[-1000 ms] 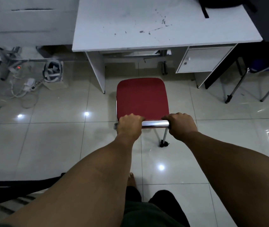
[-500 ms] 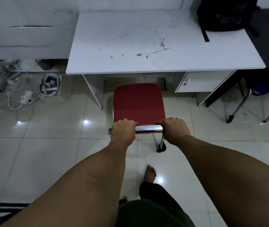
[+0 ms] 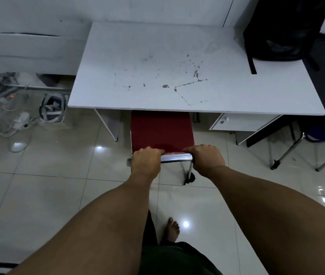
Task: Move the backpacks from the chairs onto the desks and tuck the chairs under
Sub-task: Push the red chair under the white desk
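Red chair (image 3: 161,132) faces away from the person, seat running near-to-far, its far edge just under the white desk (image 3: 118,56). Left hand (image 3: 146,161) and right hand (image 3: 205,157) both wrap the chrome back bar (image 3: 176,157). Black backpack (image 3: 282,28) sits on the desk's far right corner. Glossy tile floor (image 3: 58,185), cables far left.

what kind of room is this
Probably a small office or study room: a white desk with a drawer unit, a red chair being pushed under it, and a tiled floor with charging cables.
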Demonstrator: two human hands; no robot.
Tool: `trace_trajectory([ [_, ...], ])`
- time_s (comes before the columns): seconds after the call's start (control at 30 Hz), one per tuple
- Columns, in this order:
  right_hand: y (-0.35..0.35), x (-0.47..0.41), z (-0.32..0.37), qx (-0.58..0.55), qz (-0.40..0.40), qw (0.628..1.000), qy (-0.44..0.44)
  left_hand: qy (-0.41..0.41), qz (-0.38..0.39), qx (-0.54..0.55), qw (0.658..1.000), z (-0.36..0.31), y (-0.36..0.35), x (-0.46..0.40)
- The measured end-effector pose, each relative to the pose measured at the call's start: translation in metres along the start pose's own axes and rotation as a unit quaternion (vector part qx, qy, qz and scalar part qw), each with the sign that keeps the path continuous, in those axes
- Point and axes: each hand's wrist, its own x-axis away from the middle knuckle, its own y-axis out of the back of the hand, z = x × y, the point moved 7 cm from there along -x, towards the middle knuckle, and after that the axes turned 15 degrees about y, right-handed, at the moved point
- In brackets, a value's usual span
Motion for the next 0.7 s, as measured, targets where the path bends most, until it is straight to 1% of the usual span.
trace_trajectory([
  [0.4, 0.031, -0.100, -0.039, 0.000, -0.015, 0.999, -0.051, -0.037, -0.018, -0.009, 0.999, 0.005, 0.027, -0.123],
  [0.6, 0.039, -0.127, -0.055, -0.016, -0.013, 0.998, -0.065, -0.064, -0.017, -0.009, 0.998, 0.003, 0.028, -0.160],
  [0.7, 0.044, -0.145, -0.061, -0.018, -0.013, 0.997, -0.074, -0.074, -0.030, 0.001, 0.997, 0.006, 0.034, -0.180],
])
